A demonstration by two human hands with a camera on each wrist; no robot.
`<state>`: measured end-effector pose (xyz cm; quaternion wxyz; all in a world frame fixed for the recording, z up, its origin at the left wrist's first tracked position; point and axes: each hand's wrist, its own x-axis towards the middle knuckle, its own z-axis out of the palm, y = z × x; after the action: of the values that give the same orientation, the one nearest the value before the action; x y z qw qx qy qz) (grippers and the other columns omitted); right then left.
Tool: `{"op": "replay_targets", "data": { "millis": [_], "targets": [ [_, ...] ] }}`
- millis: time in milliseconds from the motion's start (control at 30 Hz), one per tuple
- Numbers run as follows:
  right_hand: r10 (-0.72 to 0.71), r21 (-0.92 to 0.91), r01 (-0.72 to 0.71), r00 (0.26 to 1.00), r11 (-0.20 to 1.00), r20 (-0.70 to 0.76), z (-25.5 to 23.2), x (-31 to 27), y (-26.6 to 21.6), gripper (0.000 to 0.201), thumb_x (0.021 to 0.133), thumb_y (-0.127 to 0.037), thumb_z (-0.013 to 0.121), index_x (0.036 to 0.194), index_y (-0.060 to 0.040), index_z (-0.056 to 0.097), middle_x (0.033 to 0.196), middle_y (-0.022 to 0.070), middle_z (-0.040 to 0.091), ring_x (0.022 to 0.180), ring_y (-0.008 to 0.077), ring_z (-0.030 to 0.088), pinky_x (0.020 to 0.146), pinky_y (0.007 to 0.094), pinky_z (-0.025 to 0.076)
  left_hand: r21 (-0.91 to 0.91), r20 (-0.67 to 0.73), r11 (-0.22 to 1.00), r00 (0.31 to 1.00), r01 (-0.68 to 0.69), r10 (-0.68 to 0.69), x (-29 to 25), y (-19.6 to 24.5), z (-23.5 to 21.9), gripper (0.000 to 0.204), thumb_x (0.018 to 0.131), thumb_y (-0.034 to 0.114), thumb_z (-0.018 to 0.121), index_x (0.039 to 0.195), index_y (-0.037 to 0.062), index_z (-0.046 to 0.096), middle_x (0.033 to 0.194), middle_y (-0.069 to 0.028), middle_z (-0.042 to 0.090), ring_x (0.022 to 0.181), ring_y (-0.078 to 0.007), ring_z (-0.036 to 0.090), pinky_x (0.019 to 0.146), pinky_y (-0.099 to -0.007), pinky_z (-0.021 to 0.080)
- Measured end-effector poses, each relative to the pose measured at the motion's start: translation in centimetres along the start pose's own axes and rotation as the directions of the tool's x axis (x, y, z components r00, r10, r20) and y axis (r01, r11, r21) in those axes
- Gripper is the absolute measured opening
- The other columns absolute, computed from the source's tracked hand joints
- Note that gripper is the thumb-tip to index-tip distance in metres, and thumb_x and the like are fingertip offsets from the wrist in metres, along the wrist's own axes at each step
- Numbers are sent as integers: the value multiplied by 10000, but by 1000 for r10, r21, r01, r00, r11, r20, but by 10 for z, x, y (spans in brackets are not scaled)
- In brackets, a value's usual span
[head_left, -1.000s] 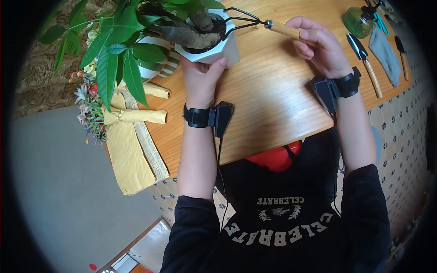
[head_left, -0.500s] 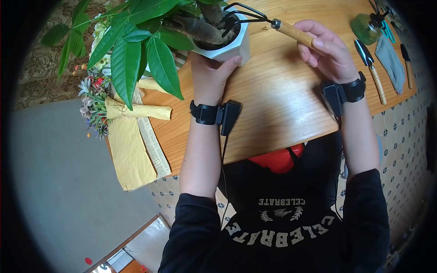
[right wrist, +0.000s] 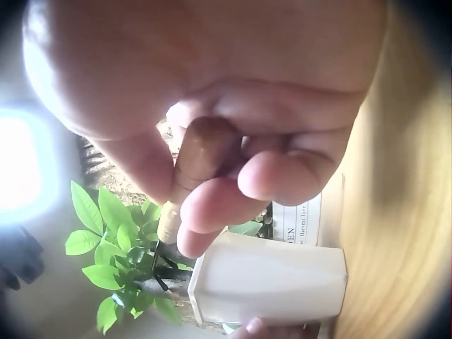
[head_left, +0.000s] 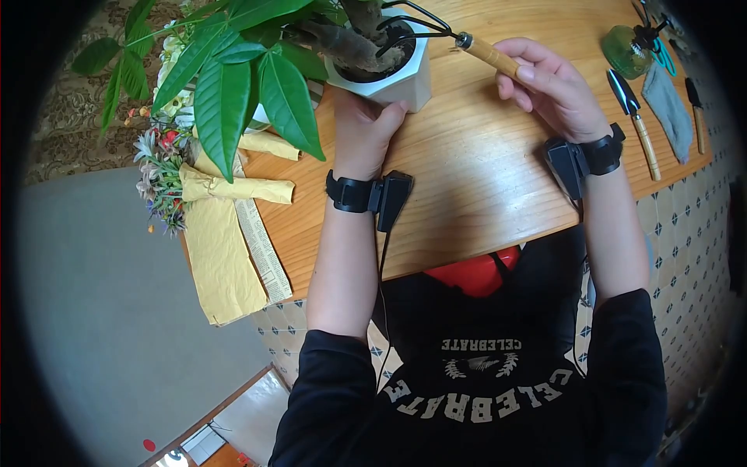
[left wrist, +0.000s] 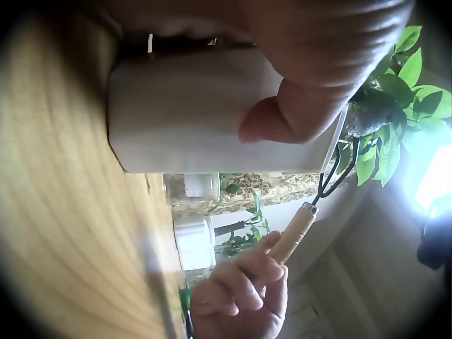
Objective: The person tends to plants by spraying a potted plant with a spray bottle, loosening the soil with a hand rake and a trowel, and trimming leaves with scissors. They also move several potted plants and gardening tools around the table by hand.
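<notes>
A white angular pot (head_left: pixel 416 87) holds a leafy plant (head_left: pixel 222 109) with thick woody stems and dark soil (head_left: pixel 373 75). My left hand (head_left: pixel 362 134) grips the pot low on its near side, the thumb on the pot's face; the other fingers are mostly hidden behind it. In the left wrist view that thumb (left wrist: pixel 272 120) lies flat on the white wall. My right hand (head_left: pixel 556 89) pinches the wooden handle of a three-pronged hand rake (head_left: pixel 490 56) between thumb and fingers. Its black tines reach over the rim to the soil beside the stems.
To the right lie a small trowel (head_left: pixel 638 124), a grey cloth (head_left: pixel 665 109) and another wooden-handled tool (head_left: pixel 695 113). A green glass bottle (head_left: pixel 626 53) stands behind them. On the left are yellow wrapping paper (head_left: pixel 222 257) and artificial flowers (head_left: pixel 159 171) at the table edge.
The rake's tines have gone from the pot's rim in over the soil, then drawn slightly back left. The pot and left hand appear a little further right. Both grips stay the same.
</notes>
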<state>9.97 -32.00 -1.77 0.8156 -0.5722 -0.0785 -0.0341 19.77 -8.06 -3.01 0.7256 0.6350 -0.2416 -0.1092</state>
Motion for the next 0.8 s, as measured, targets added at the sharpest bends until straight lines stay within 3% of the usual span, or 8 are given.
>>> {"op": "replay_targets", "data": {
  "millis": [200, 300, 400, 500, 600, 700, 733, 800],
  "targets": [
    [31, 10, -31, 999, 999, -20, -6, 0, 2, 309, 909, -153, 500, 1179, -11, 549, 764, 17, 600, 581, 34, 452, 541, 158, 365, 61, -15, 998, 1000, 0, 1, 0, 2, 3, 664, 708, 18, 721, 1270, 3, 367, 1236, -108, 493, 1140, -201, 471, 1007, -343, 347],
    [22, 57, -19, 998, 998, -65, -7, -1, 0, 298, 907, -148, 491, 1163, -9, 556, 757, 14, 594, 579, 36, 446, 539, 159, 364, 183, -57, 983, 998, -23, 34, -3, 3, 4, 514, 724, 100, 744, 1140, -25, 468, 1074, -98, 556, 967, -196, 544, 875, -329, 438],
    [12, 117, 2, 992, 993, -123, -5, -1, -2, 290, 907, -149, 489, 1150, -6, 559, 749, 10, 583, 578, 41, 439, 541, 164, 367, 239, -73, 969, 994, -60, 80, 0, 2, 2, 449, 723, 75, 752, 1082, -26, 503, 1001, -79, 580, 878, -181, 569, 775, -305, 474],
    [13, 128, 6, 989, 992, -150, -7, -1, -2, 284, 907, -148, 489, 1140, -3, 561, 741, 8, 572, 578, 49, 436, 545, 172, 372, 176, -50, 984, 999, 19, -10, 0, 7, 4, 653, 734, -4, 708, 1278, -13, 345, 1260, -124, 471, 1140, -210, 473, 999, -347, 360],
    [49, 87, -35, 986, 996, -162, -7, -1, -3, 276, 901, -142, 493, 1128, -1, 562, 730, 6, 557, 579, 54, 433, 543, 176, 369, 106, -65, 993, 997, 56, -49, -2, 12, 5, 650, 739, -13, 691, 1285, -14, 338, 1268, -125, 467, 1161, -215, 458, 1016, -349, 341],
    [41, 88, -26, 984, 996, -173, -9, 0, -1, 280, 897, -146, 483, 1119, 9, 552, 705, 5, 531, 569, 54, 414, 535, 180, 347, -15, -60, 1000, 998, -4, 3, -4, 4, 2, 637, 742, -27, 669, 1289, -14, 343, 1272, -123, 466, 1178, -221, 444, 1034, -352, 319],
    [29, 99, -12, 983, 995, -179, -11, -1, 0, 283, 896, -149, 477, 1117, 14, 547, 694, 5, 520, 565, 54, 405, 532, 181, 337, 74, -93, 996, 994, -43, 50, 0, 2, 0, 571, 741, -35, 676, 1223, 2, 373, 1133, -74, 524, 1054, -178, 514, 904, -317, 430],
    [5, 208, 29, 987, 978, -160, -15, -1, 0, 296, 897, -160, 459, 1117, 22, 536, 669, 1, 491, 553, 55, 386, 527, 188, 318, -9, -60, 998, 996, -67, 67, 1, 1, 1, 619, 738, -49, 662, 1271, -3, 351, 1227, -103, 487, 1138, -206, 468, 992, -340, 357]
  ]
}}
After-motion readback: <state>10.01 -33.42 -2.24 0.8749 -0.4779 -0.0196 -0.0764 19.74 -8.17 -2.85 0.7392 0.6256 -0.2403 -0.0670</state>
